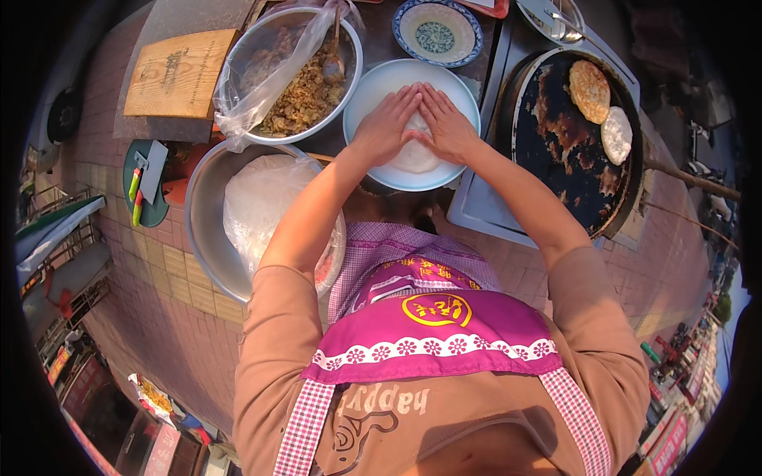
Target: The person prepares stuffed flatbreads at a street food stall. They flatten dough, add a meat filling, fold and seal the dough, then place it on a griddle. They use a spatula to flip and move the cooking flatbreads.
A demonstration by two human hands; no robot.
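My left hand (386, 126) and my right hand (447, 126) lie flat over a white plate (358, 83) with a pale blue rim. Their fingertips meet at the far side, the thumbs near the middle. Beneath them is a piece of soft white dough (417, 159), showing between the palms and towards me. Both palms rest on the dough, with fingers extended and grasping nothing. Much of the dough is hidden by the hands.
Left of the plate stands a bowl of chopped filling (306, 101) with a spoon (333, 64) and plastic film. A steel basin (205, 196) holds covered dough (256, 190). Right is a round griddle (553, 154) with two flatbreads (589, 89). A patterned dish (437, 35) sits beyond.
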